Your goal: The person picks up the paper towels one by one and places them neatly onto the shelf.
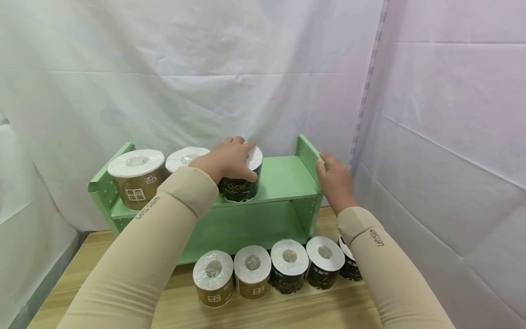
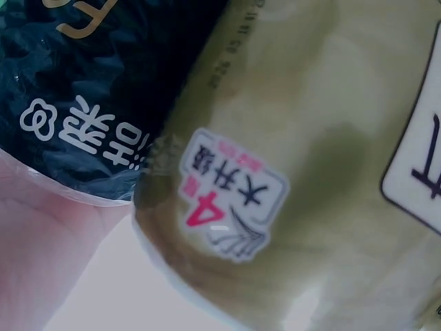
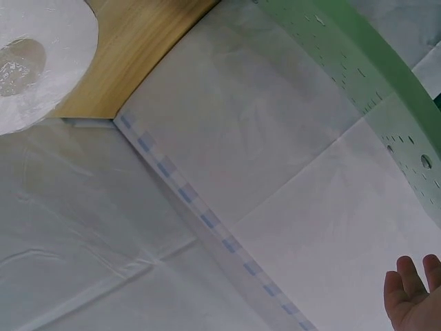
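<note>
On the upper board of a green shelf point(image 1: 283, 179), my left hand point(image 1: 228, 160) grips a black-wrapped toilet paper roll point(image 1: 240, 188) from above. Its thumb lies at the roll's front right and its fingers spread over the white top. A brown-wrapped roll point(image 2: 310, 124) sits against the black one in the left wrist view. My right hand point(image 1: 336, 180) is at the shelf's right side panel point(image 1: 307, 157), thumb near the panel's edge. In the right wrist view its fingers point(image 3: 406, 286) are loosely bent and hold nothing.
Two brown rolls, one at the left end point(image 1: 137, 187) and one partly hidden point(image 1: 186, 157), share the upper board. In front of the shelf, brown rolls point(image 1: 213, 278) and black rolls point(image 1: 289, 269) line the wooden table point(image 1: 246, 315). White sheets point(image 1: 444, 137) hang behind and to the right.
</note>
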{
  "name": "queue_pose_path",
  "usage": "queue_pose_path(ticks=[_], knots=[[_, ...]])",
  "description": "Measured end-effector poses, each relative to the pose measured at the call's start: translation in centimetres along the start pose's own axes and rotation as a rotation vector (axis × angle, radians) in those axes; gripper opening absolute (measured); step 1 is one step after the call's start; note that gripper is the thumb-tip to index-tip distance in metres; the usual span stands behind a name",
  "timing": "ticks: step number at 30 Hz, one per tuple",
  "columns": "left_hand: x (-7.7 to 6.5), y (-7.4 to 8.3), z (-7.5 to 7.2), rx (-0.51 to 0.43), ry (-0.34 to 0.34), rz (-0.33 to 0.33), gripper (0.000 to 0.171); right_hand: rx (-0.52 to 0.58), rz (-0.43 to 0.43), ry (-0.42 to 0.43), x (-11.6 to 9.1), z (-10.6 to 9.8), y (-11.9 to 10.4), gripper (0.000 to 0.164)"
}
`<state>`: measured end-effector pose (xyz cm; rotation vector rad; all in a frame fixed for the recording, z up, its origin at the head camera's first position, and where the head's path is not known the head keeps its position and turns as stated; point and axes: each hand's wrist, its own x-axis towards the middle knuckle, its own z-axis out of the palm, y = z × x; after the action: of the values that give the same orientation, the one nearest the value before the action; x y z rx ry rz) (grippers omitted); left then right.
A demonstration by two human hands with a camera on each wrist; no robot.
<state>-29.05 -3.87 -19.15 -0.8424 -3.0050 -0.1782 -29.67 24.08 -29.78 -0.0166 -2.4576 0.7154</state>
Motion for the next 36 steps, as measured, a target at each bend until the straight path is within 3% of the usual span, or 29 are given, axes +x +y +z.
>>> queue_pose_path(ticks=[16,36], knots=[[0.2,-0.7,0.1,-0.019,-0.044,-0.009,0.088,-0.005,-0.009,0.009,-0.3,0.4,-0.4,0.050],[0.4,-1.4,0.5,-0.055,-0.039,-0.008,0.084,-0.009,-0.005,0.008,-0.6,0.4,-0.5,0.051]])
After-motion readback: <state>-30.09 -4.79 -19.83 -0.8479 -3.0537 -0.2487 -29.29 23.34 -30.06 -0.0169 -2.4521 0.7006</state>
